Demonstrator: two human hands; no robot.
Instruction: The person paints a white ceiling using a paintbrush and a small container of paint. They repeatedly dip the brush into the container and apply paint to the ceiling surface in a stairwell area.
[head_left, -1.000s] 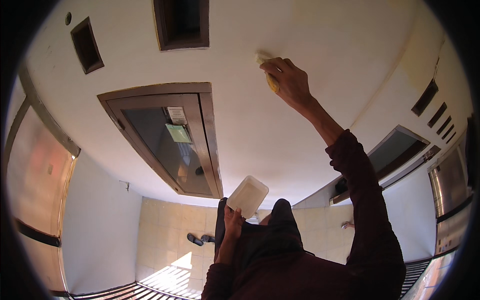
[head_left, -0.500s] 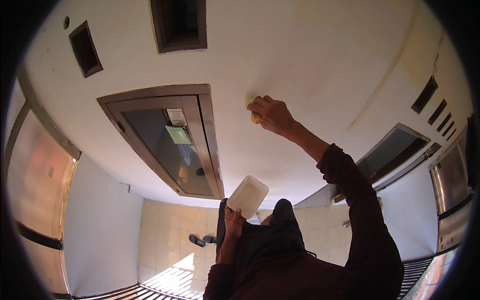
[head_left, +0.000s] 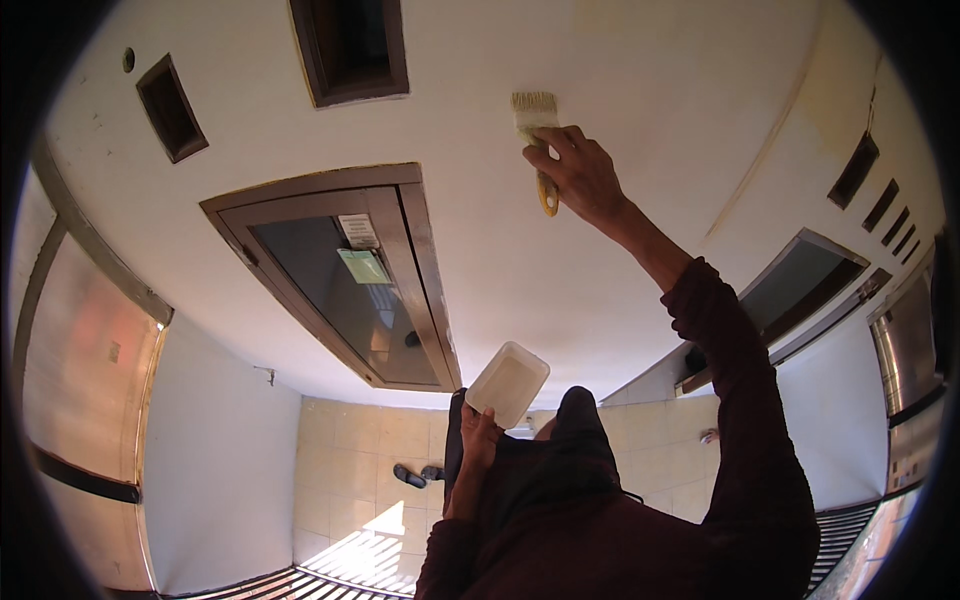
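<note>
A wide paintbrush (head_left: pixel 537 118) with pale, paint-coated bristles and a yellow handle is gripped in my right hand (head_left: pixel 583 172). The bristles point up at the white wall (head_left: pixel 620 300); whether they touch it I cannot tell. Low in front of me, my left hand (head_left: pixel 480 436) holds a white rectangular plastic tub (head_left: pixel 508 384) by its near edge, tilted so that its inside shows. The fingers are closed around the rim, and the tub's inside looks pale.
Left of the brush is a brown-framed window (head_left: pixel 330 280) with papers on its glass. Dark vent openings (head_left: pixel 355 50) are set into the wall above. A framed window (head_left: pixel 800 290) is at the right. Dark sandals (head_left: pixel 409 476) lie on the tiled floor (head_left: pixel 340 450).
My right hand has moved up and slightly right, and the brush has turned so its bristles and handle now show. The left hand still holds the tub.
</note>
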